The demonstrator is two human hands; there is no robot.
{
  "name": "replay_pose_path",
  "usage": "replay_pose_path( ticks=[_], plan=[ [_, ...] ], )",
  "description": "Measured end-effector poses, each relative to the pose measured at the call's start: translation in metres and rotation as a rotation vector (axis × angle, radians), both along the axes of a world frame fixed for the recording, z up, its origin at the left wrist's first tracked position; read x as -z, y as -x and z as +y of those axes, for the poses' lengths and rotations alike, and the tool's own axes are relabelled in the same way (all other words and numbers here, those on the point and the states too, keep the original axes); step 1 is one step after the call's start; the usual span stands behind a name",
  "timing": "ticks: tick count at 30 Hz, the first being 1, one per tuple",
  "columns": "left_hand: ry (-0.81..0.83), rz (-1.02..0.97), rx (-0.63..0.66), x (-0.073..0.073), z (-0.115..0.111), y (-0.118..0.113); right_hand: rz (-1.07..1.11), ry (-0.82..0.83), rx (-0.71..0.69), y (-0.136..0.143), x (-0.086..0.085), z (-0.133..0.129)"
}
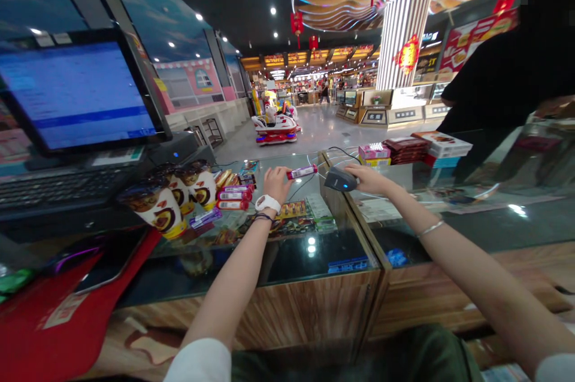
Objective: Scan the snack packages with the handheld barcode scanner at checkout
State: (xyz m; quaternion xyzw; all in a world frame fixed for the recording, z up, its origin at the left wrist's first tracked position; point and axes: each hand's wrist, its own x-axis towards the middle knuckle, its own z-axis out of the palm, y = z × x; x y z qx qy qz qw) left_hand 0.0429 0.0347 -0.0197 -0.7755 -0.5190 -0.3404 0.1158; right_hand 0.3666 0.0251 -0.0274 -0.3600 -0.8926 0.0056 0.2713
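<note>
My left hand (276, 184), with a white watch on its wrist, grips one end of a purple-red candy roll (302, 172) above the glass counter. Opposite it, my right hand (369, 179) is closed round a dark barcode scanner (340, 179) with a small blue light. The scanner's head is close to the free end of the roll, a small gap apart. Left of my left hand lie several similar candy rolls (234, 196) and a purple wrapped stick (205, 218). Several printed cups (157, 205) with dark tops stand beside them.
A monitor (85, 94) and keyboard (67, 187) stand at the left, with a phone (112, 259) on a red mat (81, 334). Stacked boxes (442, 145) and packets (404, 149) sit on the right-hand counter. A person in black (507, 70) stands beyond it.
</note>
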Motion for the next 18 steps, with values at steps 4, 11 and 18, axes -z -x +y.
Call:
replay_pose_path(
  ticks=[4, 11, 18],
  plan=[
    [-0.007, -0.021, 0.009, -0.003, -0.003, 0.001, -0.001, 0.049, 0.011, -0.013, 0.014, 0.013],
    [-0.003, -0.025, 0.017, -0.006, -0.007, -0.002, 0.091, 0.096, -0.004, -0.017, 0.026, 0.022],
    [-0.004, -0.023, 0.022, -0.004, -0.006, -0.003, 0.045, 0.105, 0.015, -0.015, 0.032, 0.027]
  ],
)
